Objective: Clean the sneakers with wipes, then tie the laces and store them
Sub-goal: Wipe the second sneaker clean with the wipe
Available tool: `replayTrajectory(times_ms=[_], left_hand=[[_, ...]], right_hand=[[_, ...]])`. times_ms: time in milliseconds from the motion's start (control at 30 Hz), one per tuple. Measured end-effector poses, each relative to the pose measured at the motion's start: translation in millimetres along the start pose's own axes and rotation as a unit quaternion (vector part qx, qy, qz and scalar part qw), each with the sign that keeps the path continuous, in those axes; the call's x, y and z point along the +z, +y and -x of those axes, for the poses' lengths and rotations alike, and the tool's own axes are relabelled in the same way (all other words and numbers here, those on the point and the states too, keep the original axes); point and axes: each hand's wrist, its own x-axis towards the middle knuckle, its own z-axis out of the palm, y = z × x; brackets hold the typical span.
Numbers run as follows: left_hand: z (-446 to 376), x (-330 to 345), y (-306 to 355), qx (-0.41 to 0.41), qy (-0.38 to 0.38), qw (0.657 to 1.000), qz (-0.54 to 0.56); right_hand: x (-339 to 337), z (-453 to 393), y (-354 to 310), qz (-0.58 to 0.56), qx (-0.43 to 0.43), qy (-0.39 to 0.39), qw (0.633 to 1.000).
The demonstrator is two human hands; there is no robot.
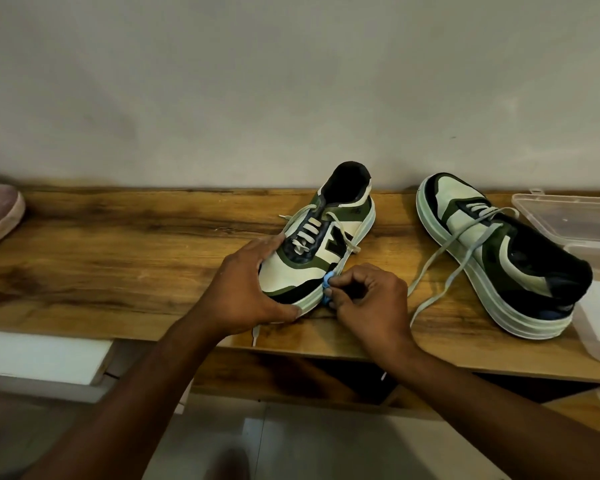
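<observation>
Sneaker (321, 244) sits mid tabletop (118, 258), toe toward the person. Left hand (246, 292) grips its toe; right hand (368, 299) pinches a blue wipe (327, 285) vs the sole's right edge. 2nd sneaker (499, 254) lies to the right, laces loose.

home entryway, wooden shoe bench (118, 244), plain wall (257, 81)
</observation>
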Motion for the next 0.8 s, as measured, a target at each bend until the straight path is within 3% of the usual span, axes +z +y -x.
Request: replayTrajectory(times_ms=[100,233,533,633,800], left_hand=[[-1,6,6,0.008,0.044,0.999,-0.013],[-5,6,5,-0.013,0.039,0.999,-0.012],[-10,0,1,-0.051,0.030,0.997,0.044],[-10,1,1,-0.054,0.027,0.998,0.036],[-9,-3,5,-0.061,-0.030,0.997,-0.034]], right_hand=[[1,11,-5,0.041,-0.066,-0.025,0.997],[12,31,-12,0.091,-0.171,-0.103,0.976],[-6,-6,-1,0.053,-0.030,0.004,0.998],[-2,2,-6,0.059,-0.038,0.002,0.997],[7,26,-14,0.098,-0.116,-0.068,0.986]])
